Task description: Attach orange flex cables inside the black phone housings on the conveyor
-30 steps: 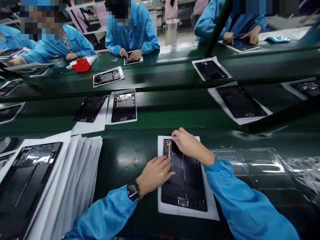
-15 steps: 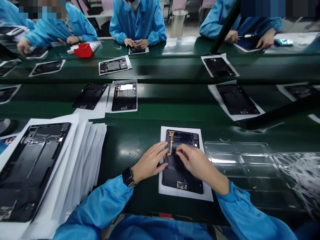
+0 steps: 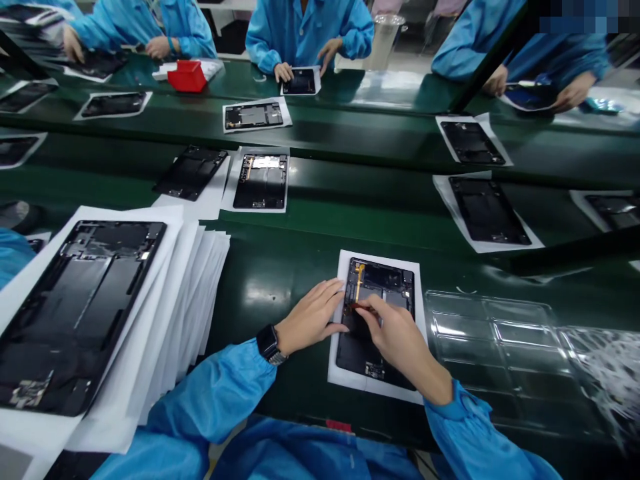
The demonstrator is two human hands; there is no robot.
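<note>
An opened tablet housing, black with its inside facing up, lies on a white sheet in front of me. An orange flex cable runs along the upper left of the housing. My left hand rests at its left edge, fingers stretched out and holding nothing. Over the middle of the housing, my right hand pinches a small thin reddish-brown piece. The tip of this piece points left, near the cable's lower end. What kind of piece it is I cannot make out.
On my left stands a stack of white sheets topped by another tablet housing. A clear plastic tray and white strips lie at right. More housings lie on the green line ahead, where co-workers sit.
The view has shifted, moving the scene slightly right. My right hand has moved left over the housing, and a reddish-brown piece now shows in its fingers. The co-worker opposite has spread their hands.
</note>
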